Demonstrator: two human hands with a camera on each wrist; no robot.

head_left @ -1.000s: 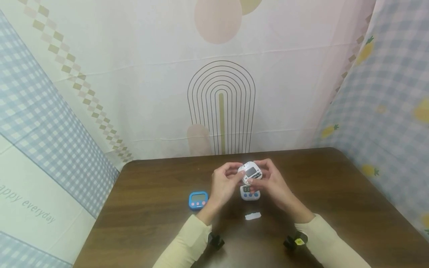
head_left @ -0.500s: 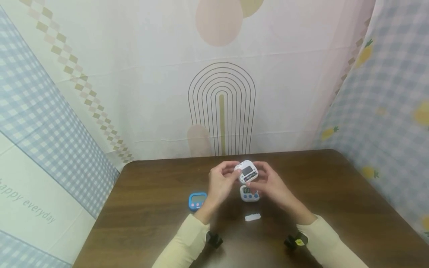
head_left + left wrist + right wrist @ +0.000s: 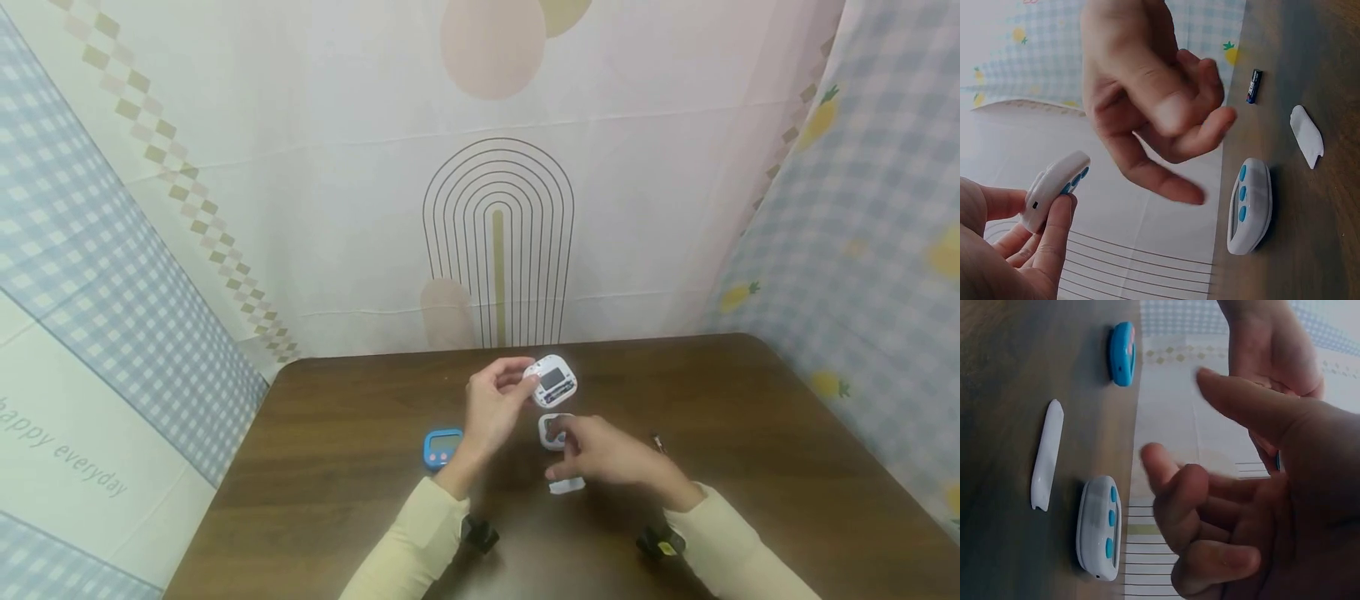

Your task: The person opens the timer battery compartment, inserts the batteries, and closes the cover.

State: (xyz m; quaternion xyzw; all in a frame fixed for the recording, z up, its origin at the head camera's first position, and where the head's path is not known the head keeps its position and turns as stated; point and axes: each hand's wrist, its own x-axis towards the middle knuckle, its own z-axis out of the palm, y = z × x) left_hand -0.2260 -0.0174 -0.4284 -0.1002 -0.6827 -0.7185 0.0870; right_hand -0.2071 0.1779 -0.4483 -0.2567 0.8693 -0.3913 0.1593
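Observation:
My left hand [image 3: 491,408] holds a white kitchen timer [image 3: 552,371] above the table, thumb on its back and fingers on its front. The long battery slot on its back is uncovered; whether a battery lies inside is too small to tell. Above the table, my right hand [image 3: 611,450] has loosely bent fingers and nothing in them. Below it lie a second white timer [image 3: 1259,212] with blue buttons and a white battery cover [image 3: 1307,134]. Neither appears touched by the right hand in the wrist views.
A battery [image 3: 1254,86] with a dark blue wrapper lies on the brown table [image 3: 337,450], right of the right hand in the head view. Left of the left forearm sits a blue timer [image 3: 438,450] with pink buttons. Patterned cloth [image 3: 360,208] hangs behind the table.
My right hand has let go of the held timer and moved down toward the battery cover. The left hand keeps the timer raised. The battery by the right wrist now shows.

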